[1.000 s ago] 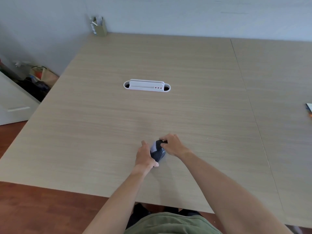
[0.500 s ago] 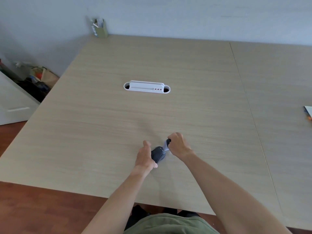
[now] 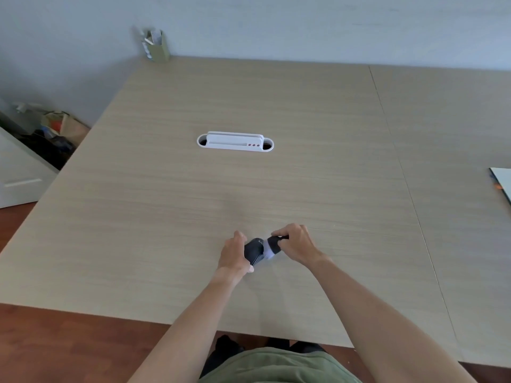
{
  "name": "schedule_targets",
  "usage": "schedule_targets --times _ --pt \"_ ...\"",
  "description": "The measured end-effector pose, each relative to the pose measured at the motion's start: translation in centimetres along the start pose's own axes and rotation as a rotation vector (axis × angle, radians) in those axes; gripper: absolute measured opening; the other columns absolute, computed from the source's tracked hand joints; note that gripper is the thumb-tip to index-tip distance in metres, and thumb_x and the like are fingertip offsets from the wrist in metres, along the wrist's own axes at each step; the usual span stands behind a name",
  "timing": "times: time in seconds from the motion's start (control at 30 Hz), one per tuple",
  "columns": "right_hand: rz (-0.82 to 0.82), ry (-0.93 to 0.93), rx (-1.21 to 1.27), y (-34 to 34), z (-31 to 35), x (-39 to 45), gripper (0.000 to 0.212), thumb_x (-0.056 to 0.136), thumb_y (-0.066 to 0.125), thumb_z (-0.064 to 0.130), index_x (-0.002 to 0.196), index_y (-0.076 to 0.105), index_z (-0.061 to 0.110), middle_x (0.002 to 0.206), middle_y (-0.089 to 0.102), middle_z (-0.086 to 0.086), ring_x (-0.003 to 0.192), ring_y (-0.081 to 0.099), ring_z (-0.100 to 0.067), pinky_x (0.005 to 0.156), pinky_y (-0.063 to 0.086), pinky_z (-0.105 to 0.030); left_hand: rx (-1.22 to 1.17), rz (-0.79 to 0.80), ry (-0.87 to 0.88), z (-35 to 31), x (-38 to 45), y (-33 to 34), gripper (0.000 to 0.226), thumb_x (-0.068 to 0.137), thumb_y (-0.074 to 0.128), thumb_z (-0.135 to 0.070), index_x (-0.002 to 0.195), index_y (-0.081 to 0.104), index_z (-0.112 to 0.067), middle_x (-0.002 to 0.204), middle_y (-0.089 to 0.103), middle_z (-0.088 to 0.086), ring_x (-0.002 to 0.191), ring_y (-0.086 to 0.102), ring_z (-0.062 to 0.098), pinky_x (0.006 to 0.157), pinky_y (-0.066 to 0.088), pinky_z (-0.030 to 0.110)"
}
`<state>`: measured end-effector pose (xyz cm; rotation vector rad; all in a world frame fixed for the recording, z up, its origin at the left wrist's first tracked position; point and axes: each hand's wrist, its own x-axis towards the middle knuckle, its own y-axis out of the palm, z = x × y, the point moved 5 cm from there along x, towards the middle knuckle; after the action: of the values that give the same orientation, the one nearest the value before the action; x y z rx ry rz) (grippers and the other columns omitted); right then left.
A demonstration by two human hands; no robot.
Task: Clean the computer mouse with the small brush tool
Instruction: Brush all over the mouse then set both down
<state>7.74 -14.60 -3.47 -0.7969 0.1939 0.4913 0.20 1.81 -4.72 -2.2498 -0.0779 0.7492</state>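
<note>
Pale wood-grain table, grey-blue wall behind, red-brown floor.
White cable grommet set in tabletop mid; olive pen cup at far-left corner by wall; seam running front-back at right. Cluttered bags w/ white cabinet on floor at left. Soft, even light.

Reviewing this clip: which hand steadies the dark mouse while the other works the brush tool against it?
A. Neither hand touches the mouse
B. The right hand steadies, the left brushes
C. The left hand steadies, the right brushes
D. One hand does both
C: the left hand grips the mouse on the table, while the right hand holds the brush tool with its pale bristles against the mouse.
</note>
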Motion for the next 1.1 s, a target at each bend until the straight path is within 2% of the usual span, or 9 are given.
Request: schedule_targets --times 0.07,0.23,0.37,0.43,0.57,0.7,0.87,1.03,1.1 --pt "0.055 0.007 0.021 0.6 0.2 -0.1 0.044 0.073 0.048 -0.006 0.100 0.079 0.009 0.100 0.076 -0.004 0.096 0.067 -0.018 0.084 0.055 -0.027 0.016 0.003 0.008 -0.2 -0.1 0.0 0.071 0.058 0.087 -0.001 0.115 0.046 -0.008 0.110 0.053 0.006 0.095 0.059 0.027 0.076 0.053 0.035" --pt "-0.108 -0.018 -0.024 -0.2 0.6 0.5 0.025 0.068 0.044 -0.002 0.054 0.052 0.018 0.062 0.047 0.007 0.067 0.048 -0.022 0.053 0.034 -0.026 0.062 0.020 0.032 -0.5 -0.1 -0.2 0.064 0.055 0.088 -0.005 0.107 0.051 -0.006 0.107 0.060 0.009 0.097 0.063 0.031 0.074 0.052 0.036" --pt "0.061 -0.026 0.047 0.4 1.2 0.7 0.040 0.073 0.053 -0.004 0.098 0.080 0.011 0.097 0.076 0.000 0.088 0.065 -0.013 0.077 0.052 -0.023 0.062 0.022 0.039 -0.5 0.1 -0.2 0.067 0.055 0.089 -0.005 0.113 0.054 -0.008 0.112 0.061 0.008 0.098 0.063 0.028 0.074 0.051 0.032" --pt "0.069 -0.046 -0.038 0.8 1.4 0.6 0.030 0.071 0.048 -0.007 0.082 0.075 0.002 0.086 0.074 -0.009 0.079 0.064 -0.028 0.071 0.054 -0.042 0.064 0.025 0.046 -0.5 0.3 -0.2 0.068 0.054 0.089 -0.004 0.114 0.056 -0.008 0.113 0.061 0.007 0.099 0.063 0.027 0.075 0.053 0.033" --pt "-0.132 0.018 -0.146 -0.4 1.5 0.7 0.018 0.068 0.043 -0.002 0.060 0.056 0.008 0.068 0.053 0.000 0.068 0.053 -0.030 0.049 0.035 -0.030 0.105 0.045 0.108 -0.5 0.8 -0.3 0.067 0.054 0.088 -0.001 0.116 0.062 -0.013 0.117 0.062 0.004 0.108 0.060 0.025 0.089 0.055 0.037" --pt "0.067 -0.036 0.010 0.8 2.4 0.8 0.036 0.071 0.050 -0.003 0.094 0.077 0.002 0.101 0.076 -0.011 0.096 0.067 -0.029 0.081 0.056 -0.037 0.231 -0.017 0.194 -0.9 0.8 -0.8 0.062 0.060 0.080 -0.001 0.116 0.065 -0.025 0.115 0.059 0.004 0.114 0.052 0.026 0.089 0.050 0.035" --pt "-0.032 0.043 -0.130 0.5 1.8 0.9 0.011 0.059 0.040 0.000 0.053 0.043 0.007 0.061 0.046 -0.007 0.063 0.041 -0.031 0.047 0.030 -0.032 0.215 0.023 0.200 -0.7 0.9 -0.8 0.069 0.060 0.077 0.002 0.121 0.065 -0.028 0.119 0.061 -0.001 0.115 0.054 0.021 0.093 0.049 0.035" --pt "0.054 0.062 0.069 0.7 2.3 1.5 0.031 0.072 0.052 0.002 0.092 0.076 0.000 0.102 0.074 -0.017 0.098 0.065 -0.035 0.077 0.055 -0.038 0.182 -0.011 0.198 -0.5 0.8 -0.8 0.057 0.063 0.070 0.006 0.113 0.063 -0.021 0.115 0.064 -0.002 0.113 0.057 0.024 0.090 0.050 0.036" --pt "0.123 0.057 0.053 1.8 2.3 1.5 0.020 0.073 0.053 -0.001 0.078 0.072 -0.003 0.086 0.071 -0.023 0.084 0.057 -0.042 0.066 0.048 -0.040 0.164 -0.075 0.131 -0.4 0.3 -0.5 0.059 0.065 0.074 -0.007 0.120 0.057 -0.022 0.121 0.057 -0.002 0.119 0.051 0.024 0.093 0.048 0.035"
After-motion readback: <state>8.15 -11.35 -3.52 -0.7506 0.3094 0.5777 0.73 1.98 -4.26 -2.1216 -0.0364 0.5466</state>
